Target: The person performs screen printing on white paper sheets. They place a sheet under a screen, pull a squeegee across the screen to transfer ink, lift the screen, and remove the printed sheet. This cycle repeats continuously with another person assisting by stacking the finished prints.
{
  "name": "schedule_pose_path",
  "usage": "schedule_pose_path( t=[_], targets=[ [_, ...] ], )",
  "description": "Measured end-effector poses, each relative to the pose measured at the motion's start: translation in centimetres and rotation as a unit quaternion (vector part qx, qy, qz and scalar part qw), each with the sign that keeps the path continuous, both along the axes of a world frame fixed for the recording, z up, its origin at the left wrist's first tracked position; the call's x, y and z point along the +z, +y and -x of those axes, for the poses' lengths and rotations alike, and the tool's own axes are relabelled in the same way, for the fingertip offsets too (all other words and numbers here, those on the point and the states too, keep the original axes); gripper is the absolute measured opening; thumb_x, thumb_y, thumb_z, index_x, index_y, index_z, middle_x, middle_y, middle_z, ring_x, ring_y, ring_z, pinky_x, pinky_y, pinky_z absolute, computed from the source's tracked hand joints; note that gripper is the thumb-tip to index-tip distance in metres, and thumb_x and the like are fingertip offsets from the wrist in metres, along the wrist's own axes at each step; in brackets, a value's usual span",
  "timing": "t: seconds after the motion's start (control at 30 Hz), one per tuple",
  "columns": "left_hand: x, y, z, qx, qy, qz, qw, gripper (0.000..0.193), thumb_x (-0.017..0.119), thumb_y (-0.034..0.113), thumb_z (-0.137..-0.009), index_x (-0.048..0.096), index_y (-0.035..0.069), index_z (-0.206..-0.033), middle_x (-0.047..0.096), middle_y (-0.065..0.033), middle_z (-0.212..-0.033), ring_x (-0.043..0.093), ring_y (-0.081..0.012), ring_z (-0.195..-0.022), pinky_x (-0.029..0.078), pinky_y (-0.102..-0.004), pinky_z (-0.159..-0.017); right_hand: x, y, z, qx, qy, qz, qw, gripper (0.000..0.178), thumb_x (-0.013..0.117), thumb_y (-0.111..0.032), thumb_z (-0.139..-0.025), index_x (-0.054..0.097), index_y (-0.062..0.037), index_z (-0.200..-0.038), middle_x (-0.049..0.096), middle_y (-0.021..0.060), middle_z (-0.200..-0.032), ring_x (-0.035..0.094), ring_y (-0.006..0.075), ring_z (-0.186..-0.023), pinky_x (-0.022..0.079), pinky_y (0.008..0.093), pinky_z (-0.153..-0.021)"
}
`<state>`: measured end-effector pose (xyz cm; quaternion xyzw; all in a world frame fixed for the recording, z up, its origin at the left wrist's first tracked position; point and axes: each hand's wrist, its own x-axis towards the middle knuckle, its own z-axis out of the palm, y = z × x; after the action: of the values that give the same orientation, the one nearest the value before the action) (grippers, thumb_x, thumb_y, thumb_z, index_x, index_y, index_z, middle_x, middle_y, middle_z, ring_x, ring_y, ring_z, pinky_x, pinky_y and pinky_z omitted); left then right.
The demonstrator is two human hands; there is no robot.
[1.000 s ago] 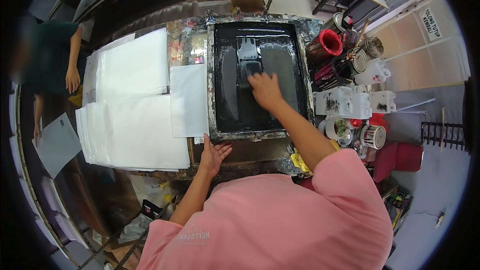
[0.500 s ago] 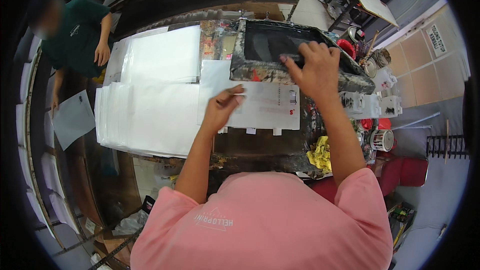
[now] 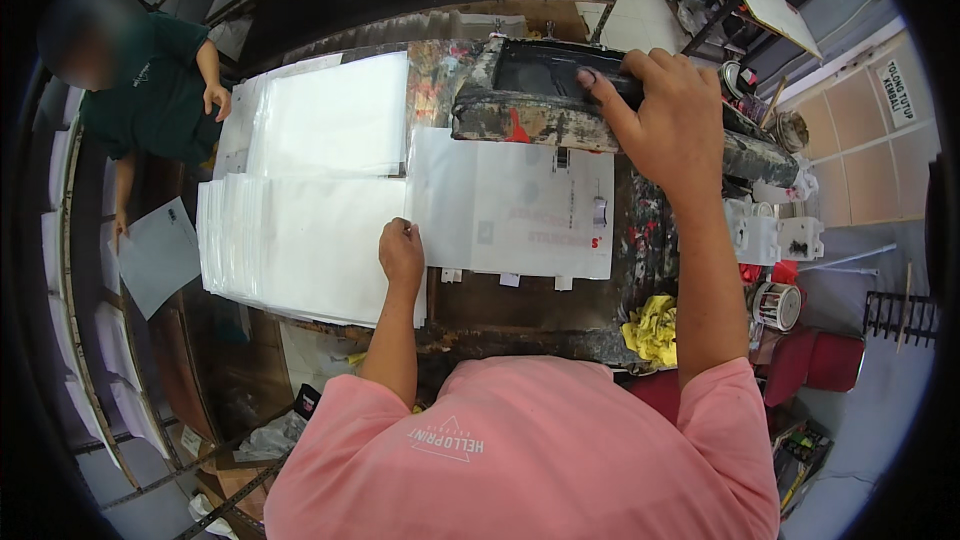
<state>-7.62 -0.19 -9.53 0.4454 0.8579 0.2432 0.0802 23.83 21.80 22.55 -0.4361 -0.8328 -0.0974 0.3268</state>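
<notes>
Head view, R hand: R hand (image 3: 670, 120) is bent over the near side of the frame, thumb & fingers spread wide; can't tell what the tips grip.
Head view, L hand: L hand (image 3: 402, 255) has its fingers curled in, at the left edge of the pale sheet (image 3: 440, 205); can't tell if paper's pinched btwn them.
Frame: dirty frame (image 3: 540, 120) w/ dark inside, tipped, near side up off the table (image 3: 640, 225).
Paper: printed sheet (image 3: 560, 230) lies flat on the table, in front of & partly under the frame; pale sheet covers its left bit.
Piles: front pile (image 3: 310, 240) & back pile (image 3: 330, 120) of white sheets, left of the frame.
Cloth: crumpled yellow cloth (image 3: 652, 330), nr the R forearm.
Other person: person (image 3: 130, 105) in dk green top, far left, w/ a grey sheet (image 3: 160, 260) by one hand.
</notes>
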Motion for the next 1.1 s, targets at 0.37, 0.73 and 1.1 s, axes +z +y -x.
schedule_pose_path(
  t=[0.37,0.73,1.1],
  targets=[
    [12.2,5.0,-0.5,0.031,-0.176,-0.133,0.975,0.030,0.081,0.027,-0.089,0.080,-0.003,-0.091,0.080,-0.0182,-0.084,0.077,-0.0284,-0.075,0.059,-0.0392,-0.075,-0.8,-0.6,-0.4,-0.011,-0.007,0.010,1.000,0.060,0.070,-0.062,-0.095,0.080,-0.0030,-0.090,0.072,0.0118,-0.085,0.067,0.0308,-0.086,0.042,0.0449,-0.083],
    [6.7,2.1,4.7,-0.025,0.251,-0.131,0.959,0.079,0.079,0.036,-0.099,0.045,0.004,-0.162,0.048,-0.0229,-0.164,0.047,-0.0385,-0.149,0.040,-0.0484,-0.123,-2.5,-1.6,-0.7,-0.005,-0.004,-0.011,1.000,0.064,0.068,-0.067,-0.094,0.080,-0.0040,-0.087,0.071,0.0107,-0.084,0.067,0.0300,-0.085,0.040,0.0456,-0.086],
    [-1.9,-1.9,-18.8,-0.481,0.023,0.058,0.874,0.125,0.062,0.088,-0.083,0.033,0.002,-0.168,0.019,-0.0297,-0.177,0.008,-0.0449,-0.167,-0.004,-0.0758,-0.127,-0.8,-0.4,-0.5,-0.002,-0.027,0.007,1.000,0.063,0.068,-0.067,-0.096,0.081,-0.0053,-0.094,0.073,0.0114,-0.085,0.071,0.0308,-0.088,0.044,0.0463,-0.086]
  ],
)
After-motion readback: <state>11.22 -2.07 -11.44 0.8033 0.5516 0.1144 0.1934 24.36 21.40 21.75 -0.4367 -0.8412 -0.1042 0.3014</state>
